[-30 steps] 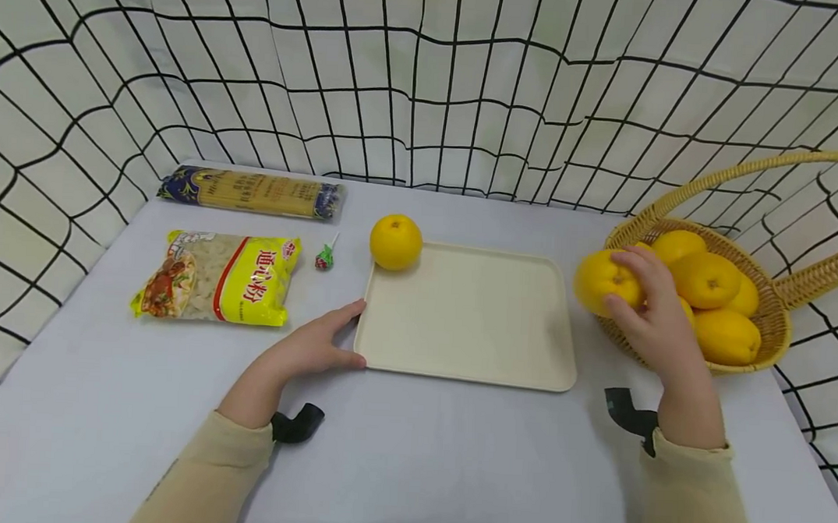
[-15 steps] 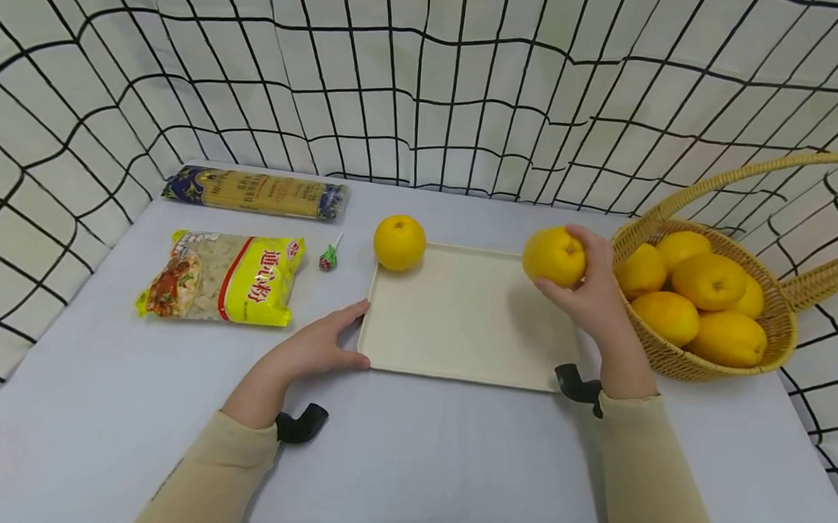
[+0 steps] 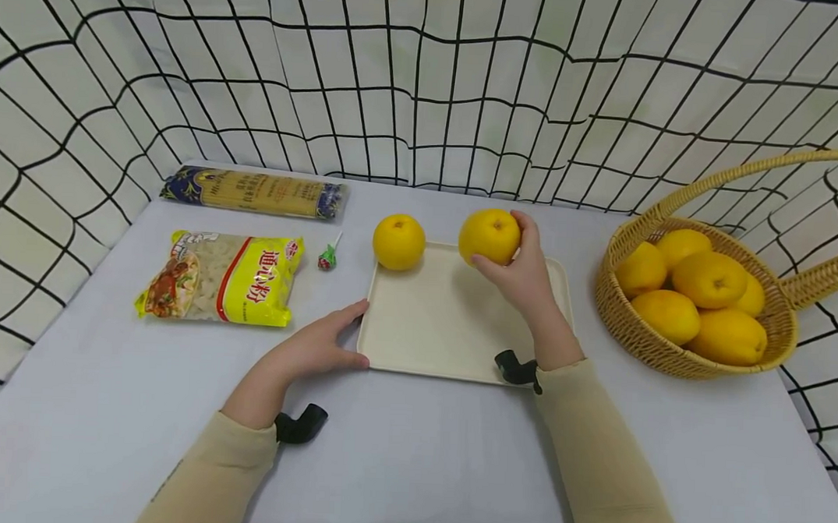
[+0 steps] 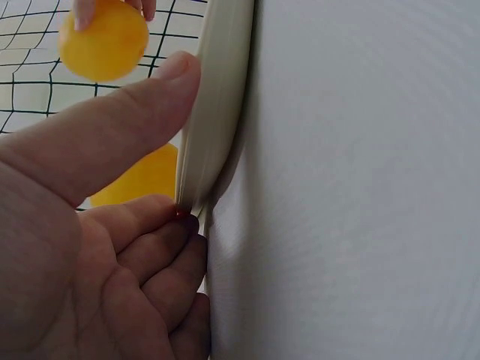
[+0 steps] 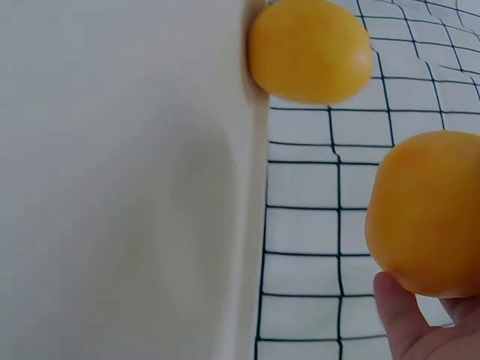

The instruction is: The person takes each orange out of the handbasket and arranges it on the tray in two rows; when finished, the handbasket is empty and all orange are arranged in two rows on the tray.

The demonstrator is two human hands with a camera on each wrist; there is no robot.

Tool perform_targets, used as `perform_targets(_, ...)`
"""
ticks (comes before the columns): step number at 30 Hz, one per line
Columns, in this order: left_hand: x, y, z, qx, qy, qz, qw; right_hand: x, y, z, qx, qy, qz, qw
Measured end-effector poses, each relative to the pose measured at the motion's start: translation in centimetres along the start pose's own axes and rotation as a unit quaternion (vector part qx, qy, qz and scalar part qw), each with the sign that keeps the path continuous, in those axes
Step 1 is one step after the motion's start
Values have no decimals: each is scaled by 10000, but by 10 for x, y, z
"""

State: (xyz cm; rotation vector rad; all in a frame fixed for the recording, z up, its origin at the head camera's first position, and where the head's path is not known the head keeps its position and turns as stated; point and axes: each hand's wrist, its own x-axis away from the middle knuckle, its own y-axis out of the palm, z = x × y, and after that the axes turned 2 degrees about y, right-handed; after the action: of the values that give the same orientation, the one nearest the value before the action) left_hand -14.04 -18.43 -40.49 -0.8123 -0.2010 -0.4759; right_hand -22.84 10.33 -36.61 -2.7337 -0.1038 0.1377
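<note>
My right hand (image 3: 524, 270) grips a round yellow-orange fruit, like an orange (image 3: 489, 237), between thumb and fingers, above the back part of the cream tray (image 3: 423, 336). In the right wrist view the held orange (image 5: 431, 214) is apart from the tray, with only fingertips (image 5: 397, 304) showing below it. A second orange (image 3: 399, 243) sits at the tray's back left corner. My left hand (image 3: 310, 342) touches the tray's left edge, thumb near the front corner. In the left wrist view, its thumb and fingertips meet the rim (image 4: 217, 97).
On the right stands a wicker basket (image 3: 640, 341) with a tall handle, holding several yellow fruits (image 3: 709, 280). To the left lie a bag of pasta (image 3: 222, 278), a lollipop (image 3: 328, 256) and a long noodle packet (image 3: 253, 193). Black netting (image 3: 426, 98) borders the white table.
My right hand has carried the orange leftward from beside the basket to over the tray's back part. The left hand and the other orange have stayed in place.
</note>
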Motion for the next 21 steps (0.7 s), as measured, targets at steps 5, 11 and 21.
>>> perform_targets(5, 0, 0, 0, 18, -4, 19, 10000, -10, 20, 2, 278, 63, -109, 9995)
perform_targets(11, 0, 1, 1, 58, 19, 19, 10000, -18, 31, 4, 718, 55, -149, 9973)
perform_targets(21, 1, -1, 0, 22, -33, 18, 10000, -29, 47, 10, 1026, 389, -302, 9935)
